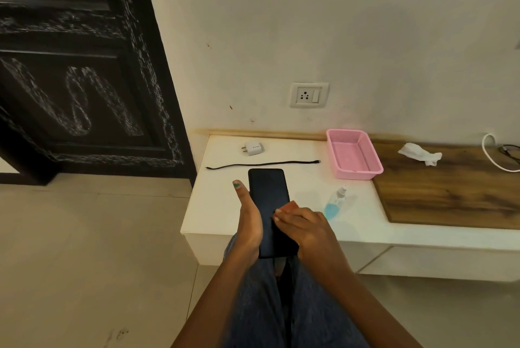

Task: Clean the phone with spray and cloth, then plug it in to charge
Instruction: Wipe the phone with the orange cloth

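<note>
The phone (270, 207) is held up between both hands, above the knees and the near edge of the white surface (219, 207). Its long axis runs away from the person, top end toward the wall. The left hand (249, 224) cradles its left edge, thumb straight along it. The right hand (306, 224) presses a small reddish cloth (292, 205) onto the screen's right side, fingers curled round it. The spray bottle (336, 201) lies just right; cable (263, 164) and charger (252, 148) lie beyond.

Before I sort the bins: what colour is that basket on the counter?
Pink, a perforated basket, clearest in the head view.
</note>
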A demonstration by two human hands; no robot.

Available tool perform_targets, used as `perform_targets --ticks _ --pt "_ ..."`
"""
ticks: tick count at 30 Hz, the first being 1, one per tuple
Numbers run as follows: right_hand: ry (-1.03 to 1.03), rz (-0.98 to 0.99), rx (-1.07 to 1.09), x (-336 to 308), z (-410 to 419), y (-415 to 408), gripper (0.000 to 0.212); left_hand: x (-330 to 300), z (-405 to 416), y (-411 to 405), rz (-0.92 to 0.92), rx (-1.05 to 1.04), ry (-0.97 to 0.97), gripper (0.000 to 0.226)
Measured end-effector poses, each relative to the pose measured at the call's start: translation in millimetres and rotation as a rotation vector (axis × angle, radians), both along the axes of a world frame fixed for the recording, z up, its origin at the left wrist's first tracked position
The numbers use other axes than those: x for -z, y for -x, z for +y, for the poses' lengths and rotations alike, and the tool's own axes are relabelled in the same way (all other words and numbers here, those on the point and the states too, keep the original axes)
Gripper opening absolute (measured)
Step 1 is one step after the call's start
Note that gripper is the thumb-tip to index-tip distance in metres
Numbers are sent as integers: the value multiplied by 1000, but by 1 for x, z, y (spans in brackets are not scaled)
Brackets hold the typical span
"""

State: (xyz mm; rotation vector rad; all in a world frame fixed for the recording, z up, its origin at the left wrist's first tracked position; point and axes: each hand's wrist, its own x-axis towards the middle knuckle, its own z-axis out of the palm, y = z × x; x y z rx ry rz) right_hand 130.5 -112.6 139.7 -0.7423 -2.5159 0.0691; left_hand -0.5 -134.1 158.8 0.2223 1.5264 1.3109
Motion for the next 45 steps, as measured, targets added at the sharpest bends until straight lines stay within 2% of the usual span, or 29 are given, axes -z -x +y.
perform_targets --ticks 3,8,12,16,19,22,25,28,31,36,41,45 --pt "14 45 11 -3 6 -9 43 2 -5 1 -12 0 20 124" --pt "9 115 92 -10 13 3 48 -1 -1 -6 -25 11 7 123" --pt "-17 44 15 3 -5 4 41 -2 1 -2 -8 -16 -38 116" --pt "15 84 1 8 -4 -10 36 3 -3 3 -14 -41 -46 126" --pt "-10 152 87 -2 4 -7 33 2 -5 0 -30 -21 -62 118" --pt "-64 125 89 -7 5 2 29 -2 -3 -3 -44 -22 -95 111" --pt "-67 45 13 -1 -6 4 34 2 1 2 -44 -58 -109 85" --pt "-27 32 -23 6 -11 -8 36 10 1 11 -53 -69 -89 88" --pt "30 112 58 2 -1 -13 36 9 -2 11 -86 -43 -89 89" --pt "-46 123 59 -10 -4 6 32 11 3 8 -69 -36 -104 74" --pt "-45 64 -36 5 -24 1 39 17 3 18 -46 -64 -124 74" --pt "8 73 47 -3 -11 -2 45 21 2 18 -92 -79 -108 78"
